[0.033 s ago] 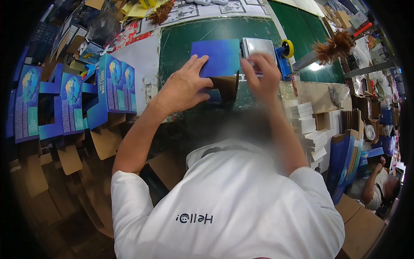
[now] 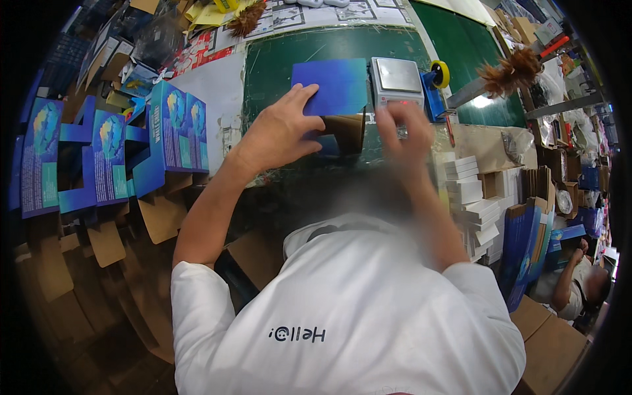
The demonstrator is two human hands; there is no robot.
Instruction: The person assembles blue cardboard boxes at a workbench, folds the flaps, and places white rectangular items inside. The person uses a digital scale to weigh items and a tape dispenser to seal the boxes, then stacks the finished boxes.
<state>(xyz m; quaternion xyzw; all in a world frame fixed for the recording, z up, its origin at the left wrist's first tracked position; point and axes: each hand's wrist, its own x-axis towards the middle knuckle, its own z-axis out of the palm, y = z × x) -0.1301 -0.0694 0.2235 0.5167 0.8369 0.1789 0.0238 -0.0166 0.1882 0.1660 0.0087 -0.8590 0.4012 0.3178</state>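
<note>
A blue box [image 2: 336, 85] with an open brown cardboard inside faces me on the green work table. My left hand [image 2: 280, 128] grips its left side, with fingers over the blue panel and others at the open end. Just to the right of the box, my right hand [image 2: 405, 135] is raised in front of a digital scale [image 2: 397, 76]. It is smeared by motion; its thumb and fingers look bent and apart, and I see nothing between them.
Blue printed boxes [image 2: 174, 128] with open brown flaps stand at the left. A tape dispenser [image 2: 434, 92] sits right of the scale. Stacked white boxes [image 2: 464, 181] and flat blue cartons [image 2: 520, 250] are at the right. A co-worker [image 2: 579, 283] sits at the far right.
My right hand has drawn back toward me, away from the box's right edge, uncovering more of the scale. My left hand and the box stay where they were.
</note>
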